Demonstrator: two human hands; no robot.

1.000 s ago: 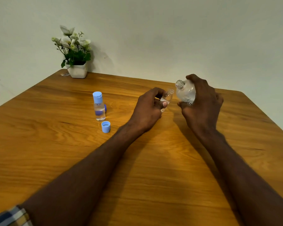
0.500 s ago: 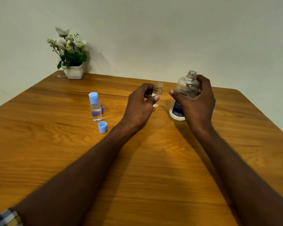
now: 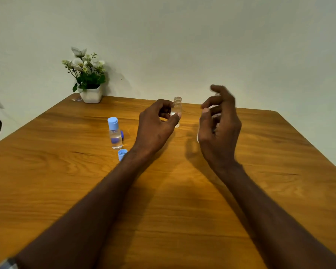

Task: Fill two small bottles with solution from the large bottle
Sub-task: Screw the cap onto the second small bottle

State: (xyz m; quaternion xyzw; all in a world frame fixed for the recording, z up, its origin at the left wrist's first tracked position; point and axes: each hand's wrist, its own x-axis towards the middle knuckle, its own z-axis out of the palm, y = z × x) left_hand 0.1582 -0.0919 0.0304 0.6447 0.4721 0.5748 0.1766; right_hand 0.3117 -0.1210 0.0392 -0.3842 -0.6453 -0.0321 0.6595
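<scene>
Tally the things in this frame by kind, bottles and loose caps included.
Small bottles: 2 (capped bottle, open bottle in left hand)
Large bottle: 1, mostly behind right hand
Loose light-blue cap: 1
Dark blue piece behind capped bottle: 1
Potted plant: 1
Total: 6

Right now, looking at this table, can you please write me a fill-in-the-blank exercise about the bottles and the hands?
1. The left hand holds a small bottle that has no ____.
2. The other small bottle wears a ____ cap.
3. A loose blue cap lies on the ____.
4. The flower pot stands near the table's far ____ corner.

Missing words: cap; blue; table; left
</scene>
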